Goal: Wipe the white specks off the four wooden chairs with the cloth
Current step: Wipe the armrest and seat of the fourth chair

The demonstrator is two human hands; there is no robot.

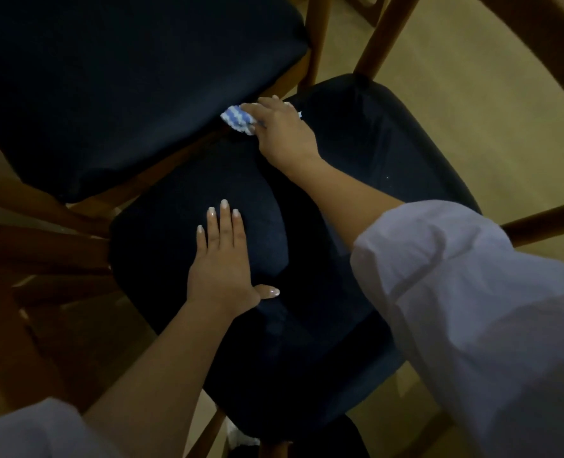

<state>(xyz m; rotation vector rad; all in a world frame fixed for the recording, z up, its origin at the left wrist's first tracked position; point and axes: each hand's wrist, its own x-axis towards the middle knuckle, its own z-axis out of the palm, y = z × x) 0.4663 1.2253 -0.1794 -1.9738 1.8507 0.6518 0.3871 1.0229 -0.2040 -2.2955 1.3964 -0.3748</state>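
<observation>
A wooden chair with a dark blue seat cushion [356,166] fills the middle of the view. My right hand [282,130] grips a bunched blue-and-white cloth [237,118] and holds it against the far left edge of that seat. My left hand [222,259] lies flat on the near left part of the same seat, fingers straight and thumb spread. A tiny white speck [387,177] shows on the seat's right side. A second chair with a dark seat [125,81] stands close at the upper left, its wooden frame [161,173] next to the cloth.
Wooden chair legs and rails [378,34] rise at the top right, and a curved wooden back rail [545,223] crosses at the right. More wooden framing [42,246] sits at the left. Beige floor [472,104] lies around the chairs.
</observation>
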